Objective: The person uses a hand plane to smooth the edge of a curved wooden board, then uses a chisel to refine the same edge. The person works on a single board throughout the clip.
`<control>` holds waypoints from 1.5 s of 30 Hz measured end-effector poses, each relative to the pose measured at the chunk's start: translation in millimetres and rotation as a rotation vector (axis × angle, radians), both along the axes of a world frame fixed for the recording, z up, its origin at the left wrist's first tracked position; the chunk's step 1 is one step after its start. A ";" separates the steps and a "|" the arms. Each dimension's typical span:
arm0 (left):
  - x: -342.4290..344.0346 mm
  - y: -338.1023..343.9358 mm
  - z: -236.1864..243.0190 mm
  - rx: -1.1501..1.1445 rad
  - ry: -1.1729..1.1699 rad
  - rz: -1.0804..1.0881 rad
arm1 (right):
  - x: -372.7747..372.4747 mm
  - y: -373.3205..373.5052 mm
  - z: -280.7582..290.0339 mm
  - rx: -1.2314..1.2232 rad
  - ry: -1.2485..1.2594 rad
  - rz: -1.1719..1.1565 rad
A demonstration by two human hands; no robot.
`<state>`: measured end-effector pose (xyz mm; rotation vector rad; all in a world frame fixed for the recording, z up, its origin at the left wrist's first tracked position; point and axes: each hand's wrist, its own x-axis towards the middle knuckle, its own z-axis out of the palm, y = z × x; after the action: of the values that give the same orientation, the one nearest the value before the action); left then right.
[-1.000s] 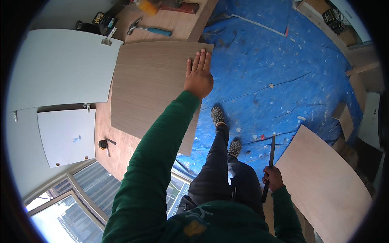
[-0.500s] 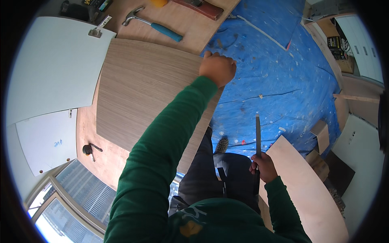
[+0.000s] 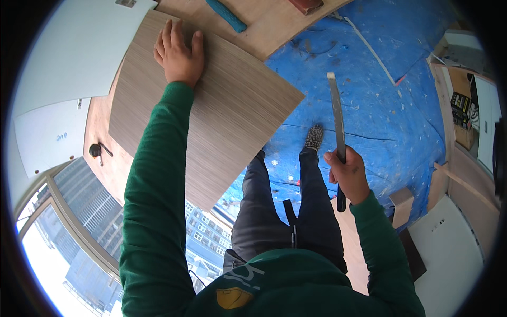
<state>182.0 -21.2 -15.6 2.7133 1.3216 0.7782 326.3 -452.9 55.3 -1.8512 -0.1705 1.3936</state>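
Note:
A wood-grain board (image 3: 227, 113) in grey-brown lies on the light wooden worktop, its right corner jutting past the worktop's edge. My left hand (image 3: 180, 57) rests on the board near its far edge, fingers spread and holding nothing. In my right hand (image 3: 349, 173) is a long flat metal file (image 3: 337, 113), gripped by its dark handle. Its pale tip points away from me, over the blue floor sheet, apart from the board.
Beyond the board lie a hammer's teal handle (image 3: 227, 16) and a dark red object (image 3: 306, 5). White panels (image 3: 68, 63) and a black tape measure (image 3: 96, 151) are at left, above a window (image 3: 79, 253). Blue sheeting (image 3: 391, 116) covers the floor; a bent wooden piece (image 3: 402, 206) stands at right.
My left hand has left the board's right edge and moved left, opening flat onto its surface. The board has turned, and the file in my right hand has risen farther from me.

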 end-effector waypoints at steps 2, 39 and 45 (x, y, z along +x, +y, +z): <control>1.7 3.5 -6.7 0.048 0.023 -0.028 | 12.6 6.1 -9.4 0.031 -0.044 0.075; 8.0 -2.3 4.2 -0.176 0.194 0.095 | 47.0 84.7 -12.4 0.076 -0.227 0.228; 4.4 0.9 -1.4 -0.102 0.151 0.046 | 36.1 86.3 -23.1 0.167 -0.038 0.124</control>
<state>186.4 -20.2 -17.1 2.7165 1.4150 0.5016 362.4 -366.7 32.2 -1.7542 -0.4143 1.3836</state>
